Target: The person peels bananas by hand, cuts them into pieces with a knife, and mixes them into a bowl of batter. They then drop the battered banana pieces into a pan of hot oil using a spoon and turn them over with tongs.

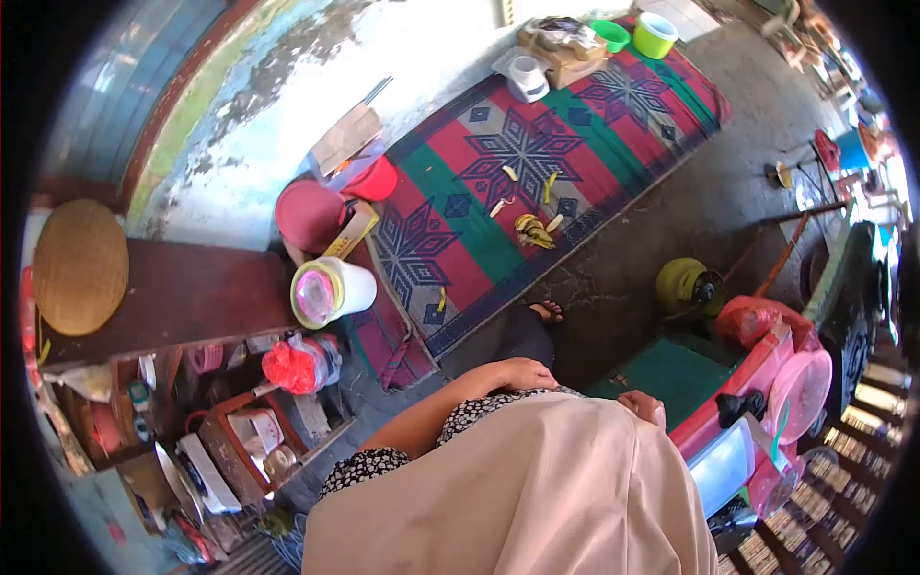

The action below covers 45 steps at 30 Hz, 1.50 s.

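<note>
The left forearm (pixel 422 419) slants inward, left hand (pixel 523 375) back upward, and the right hand (pixel 644 408) is partly hidden.

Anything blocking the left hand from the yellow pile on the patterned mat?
No separate object visibly blocks it. Between the left hand and the yellow pile, this view shows only the wearer's own leg and foot, bare floor and the edge of the patterned mat.

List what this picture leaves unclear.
All in the head view:
Right hand: wrist and forearm, hidden by the beige cloth.
Left hand: palm, hidden by the hand's own back.
Yellow scraps on the mat: too small to tell fruit from peel.
Beige cloth: cut off by the bottom edge.
</note>
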Each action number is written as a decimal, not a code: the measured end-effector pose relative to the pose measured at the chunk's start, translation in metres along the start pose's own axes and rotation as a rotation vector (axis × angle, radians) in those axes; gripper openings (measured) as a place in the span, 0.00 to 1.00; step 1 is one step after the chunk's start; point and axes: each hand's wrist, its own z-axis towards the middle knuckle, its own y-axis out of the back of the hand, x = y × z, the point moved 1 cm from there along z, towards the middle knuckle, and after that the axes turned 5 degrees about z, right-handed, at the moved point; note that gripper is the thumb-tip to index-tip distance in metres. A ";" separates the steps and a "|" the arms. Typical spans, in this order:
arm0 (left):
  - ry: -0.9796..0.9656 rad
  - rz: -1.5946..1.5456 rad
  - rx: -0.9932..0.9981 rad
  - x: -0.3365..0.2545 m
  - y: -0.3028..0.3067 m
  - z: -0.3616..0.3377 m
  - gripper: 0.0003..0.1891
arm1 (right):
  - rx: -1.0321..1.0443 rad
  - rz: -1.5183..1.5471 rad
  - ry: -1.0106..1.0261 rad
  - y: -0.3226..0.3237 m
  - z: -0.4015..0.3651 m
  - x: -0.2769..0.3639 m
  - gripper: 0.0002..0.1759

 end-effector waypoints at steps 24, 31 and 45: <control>-0.258 0.891 0.440 -0.140 0.047 0.184 0.20 | -1.251 1.809 -0.451 -0.051 -0.113 -0.060 0.16; -0.359 0.831 0.513 -0.193 -0.010 0.187 0.17 | -1.528 2.381 -0.244 -0.043 -0.085 -0.105 0.16; -0.103 0.890 0.458 -0.121 0.087 0.201 0.17 | -2.014 2.129 -0.055 -0.092 -0.161 -0.093 0.10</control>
